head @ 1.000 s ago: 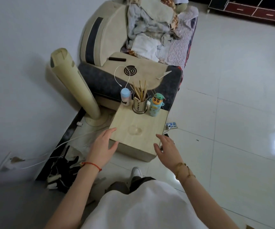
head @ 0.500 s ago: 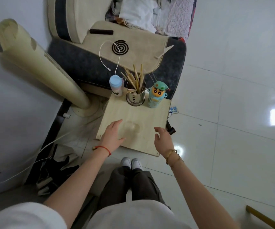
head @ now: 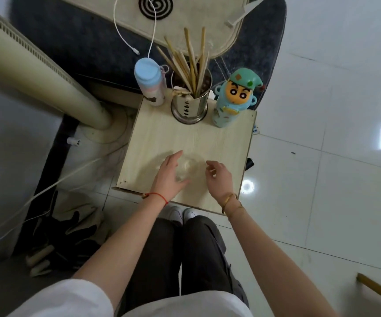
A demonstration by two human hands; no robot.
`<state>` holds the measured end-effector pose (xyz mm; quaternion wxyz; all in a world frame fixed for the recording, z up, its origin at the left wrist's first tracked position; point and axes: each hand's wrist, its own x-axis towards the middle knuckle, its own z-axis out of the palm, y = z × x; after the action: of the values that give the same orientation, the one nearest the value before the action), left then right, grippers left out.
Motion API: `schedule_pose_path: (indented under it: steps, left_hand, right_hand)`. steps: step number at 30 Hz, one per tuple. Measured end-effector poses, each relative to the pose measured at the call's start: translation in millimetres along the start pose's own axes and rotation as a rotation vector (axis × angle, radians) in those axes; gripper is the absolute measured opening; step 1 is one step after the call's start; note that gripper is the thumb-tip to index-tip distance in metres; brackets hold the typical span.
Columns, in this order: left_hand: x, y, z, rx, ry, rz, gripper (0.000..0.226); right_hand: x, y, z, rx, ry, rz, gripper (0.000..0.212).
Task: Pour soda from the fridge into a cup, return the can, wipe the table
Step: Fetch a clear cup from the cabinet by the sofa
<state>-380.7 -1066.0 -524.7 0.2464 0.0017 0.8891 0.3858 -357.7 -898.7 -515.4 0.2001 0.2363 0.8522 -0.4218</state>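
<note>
1. Cup [head: 188, 167], clear glass, stands on the bench [head: 228, 143], near its front edge.
2. Left hand [head: 170, 173] touches the cup's left side, fingers loosely spread; a firm hold cannot be confirmed.
3. Right hand [head: 218, 176] hovers just right of the cup, fingers loosely curled, holding nothing.
4. Behind the cup, at the bench's far edge: blue bottle [head: 149, 82], metal chopstick holder [head: 189, 104], cartoon bottle [head: 235, 99].
</note>
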Motion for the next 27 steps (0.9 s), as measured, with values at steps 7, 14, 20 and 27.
schedule_pose_path:
  steps: [7, 14, 20, 27]
  left_hand:
    - [-5.4, 23.2, -14.2, -0.082, -0.002, 0.043, 0.070]
    - [-53.2, 90.8, -70.4, -0.072, -0.033, 0.087, 0.068]
    - [-102.9, 152.4, -104.6, -0.084, -0.067, 0.158, 0.068]
    - [-144.1, 195.5, -122.0, -0.031, -0.199, 0.294, 0.065]
  right_hand:
    - [-11.7, -16.0, -4.9, 0.105, 0.001, 0.034, 0.030]
    - [-73.2, -63.0, -64.9, 0.269, -0.084, 0.115, 0.033]
    - [-137.5, -95.2, -119.0, 0.389, -0.039, 0.132, 0.025]
    - [-195.4, -93.0, -155.9, 0.565, -0.059, 0.208, 0.024]
